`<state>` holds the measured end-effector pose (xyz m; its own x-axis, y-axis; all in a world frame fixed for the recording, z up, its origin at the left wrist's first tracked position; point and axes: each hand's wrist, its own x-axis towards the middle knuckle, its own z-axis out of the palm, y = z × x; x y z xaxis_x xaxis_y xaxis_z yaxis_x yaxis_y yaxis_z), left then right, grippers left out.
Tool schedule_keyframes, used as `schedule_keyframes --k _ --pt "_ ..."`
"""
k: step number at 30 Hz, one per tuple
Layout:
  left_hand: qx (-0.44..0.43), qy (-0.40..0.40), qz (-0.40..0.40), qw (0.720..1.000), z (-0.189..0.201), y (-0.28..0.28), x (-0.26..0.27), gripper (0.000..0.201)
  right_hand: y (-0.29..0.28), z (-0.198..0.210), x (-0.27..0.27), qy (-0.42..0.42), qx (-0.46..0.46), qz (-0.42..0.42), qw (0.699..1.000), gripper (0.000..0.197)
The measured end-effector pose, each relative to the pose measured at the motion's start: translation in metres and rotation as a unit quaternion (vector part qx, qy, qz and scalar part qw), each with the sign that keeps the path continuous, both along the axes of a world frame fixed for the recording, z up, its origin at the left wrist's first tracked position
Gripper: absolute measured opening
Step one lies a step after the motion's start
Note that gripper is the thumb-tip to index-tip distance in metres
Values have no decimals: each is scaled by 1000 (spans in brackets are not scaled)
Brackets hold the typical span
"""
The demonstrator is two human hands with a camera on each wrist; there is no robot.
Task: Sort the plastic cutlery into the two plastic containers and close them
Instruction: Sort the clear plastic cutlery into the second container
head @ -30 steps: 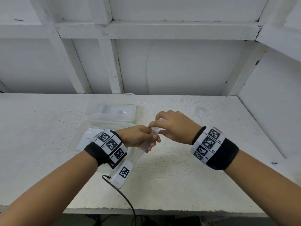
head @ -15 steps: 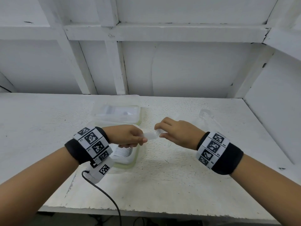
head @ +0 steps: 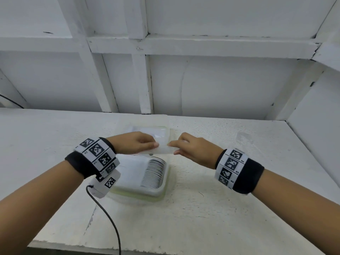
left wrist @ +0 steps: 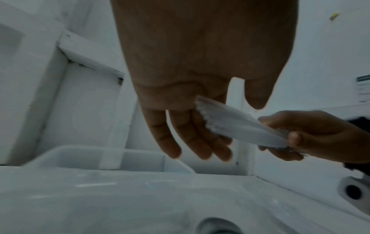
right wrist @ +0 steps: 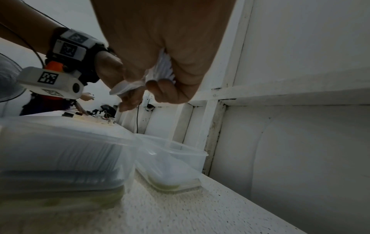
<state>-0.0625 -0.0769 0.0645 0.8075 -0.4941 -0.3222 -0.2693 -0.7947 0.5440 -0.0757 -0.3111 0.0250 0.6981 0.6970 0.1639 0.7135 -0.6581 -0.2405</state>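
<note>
A bundle of clear plastic cutlery [head: 163,149] is held in the air above the gap between the two containers, its long axis level and running left to right. The right hand [head: 195,150] pinches one end, thumb and fingers curled round it. The left hand [head: 136,143] meets the other end with loose, nearly straight fingers [left wrist: 192,136]. Below, the near container [head: 161,192] holds a row of stacked cutlery; the far container [head: 170,133] stands just behind it on the white bench [head: 220,208].
</note>
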Motion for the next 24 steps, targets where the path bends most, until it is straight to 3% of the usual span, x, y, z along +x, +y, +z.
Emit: schedule_keyframes --k 4,9,13,16,21,24 --pt "-39 -104 158 981 -2 44 33 33 12 2 40 13 43 -36 998 49" --pt "51 -123 277 952 -28 92 73 36 44 5 90 78 5 -84 993 39" --pt "99 -76 309 943 -46 105 89 47 72 -4 118 112 -45 -102 987 40" --pt "64 -16 318 946 -58 109 96 49 85 -14 132 142 -86 -113 980 40" --pt "6 17 302 953 -68 107 100 19 94 -22 142 146 -130 -99 976 38" --pt "-2 20 296 955 -68 108 101 13 98 -18 144 133 -140 -87 977 37"
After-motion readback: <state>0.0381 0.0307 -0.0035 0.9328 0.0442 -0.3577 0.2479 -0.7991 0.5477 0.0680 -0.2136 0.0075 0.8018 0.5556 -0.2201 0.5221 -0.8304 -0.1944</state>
